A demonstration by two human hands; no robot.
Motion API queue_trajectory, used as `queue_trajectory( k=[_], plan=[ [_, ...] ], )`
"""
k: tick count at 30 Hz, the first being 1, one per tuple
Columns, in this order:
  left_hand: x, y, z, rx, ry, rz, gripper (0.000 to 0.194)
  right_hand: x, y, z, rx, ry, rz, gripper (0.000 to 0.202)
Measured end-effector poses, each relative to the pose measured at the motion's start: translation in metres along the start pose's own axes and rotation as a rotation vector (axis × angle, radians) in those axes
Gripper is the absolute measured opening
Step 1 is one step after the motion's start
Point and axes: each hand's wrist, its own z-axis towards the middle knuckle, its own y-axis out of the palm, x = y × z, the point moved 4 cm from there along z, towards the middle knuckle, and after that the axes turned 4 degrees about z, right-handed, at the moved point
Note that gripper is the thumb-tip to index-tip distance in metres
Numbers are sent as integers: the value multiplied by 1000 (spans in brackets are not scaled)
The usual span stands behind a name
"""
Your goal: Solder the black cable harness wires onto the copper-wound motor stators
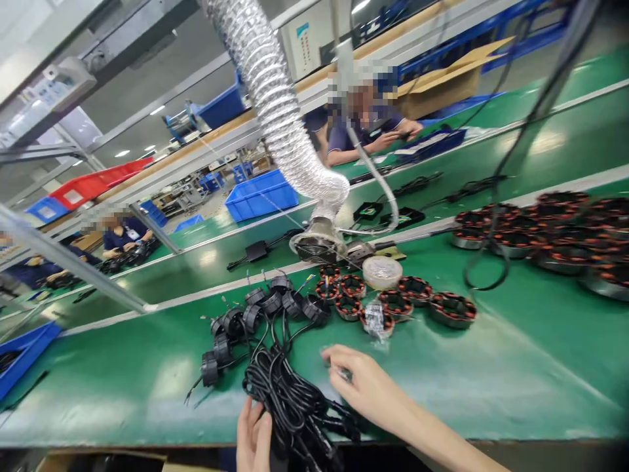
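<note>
A thick bundle of looped black cables (289,400) lies at the front of the green bench and hangs past its edge. My left hand (253,436) is at the bundle's left side, its fingers curled against the cables. Black round housings (253,318) with bare wire ends fan out behind, joined to those cables. To the right of the bundle, my right hand (361,383) is above the bench with its fingers closed. A small dark object shows between them, too blurred to name. Copper-wound ring cores (396,303) sit behind that hand, one with a clear plastic piece on it.
A silver flexible duct (289,118) ends in a metal hood (317,242) near a tape roll (382,270). More ring cores (560,246) stand at right. A black cable (484,285) hangs down there. A blue tray (24,360) is far left. Co-workers sit opposite.
</note>
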Motion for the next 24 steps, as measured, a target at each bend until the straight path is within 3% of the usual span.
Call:
queue_trajectory(
  k=[3, 6, 9, 11, 16, 24],
  plan=[
    [5, 11, -2, 6, 1, 6, 84, 10, 47, 4, -158, 91, 167, 26],
    [16, 26, -4, 12, 40, 27, 97, 7, 78, 8, -204, 141, 252, 30],
    [34, 32, 0, 36, 129, 46, 94, -4, 101, 16, -233, 121, 306, 30],
    [48, 26, 7, 49, 161, 42, 86, -13, 117, 24, -260, 92, 319, 28],
    [83, -17, 36, 49, 175, 58, 74, -34, 172, 57, -311, -19, 369, 24],
    [141, -133, 118, 149, 279, 232, 65, -81, 293, 119, -496, -163, 431, 20]
  ],
)
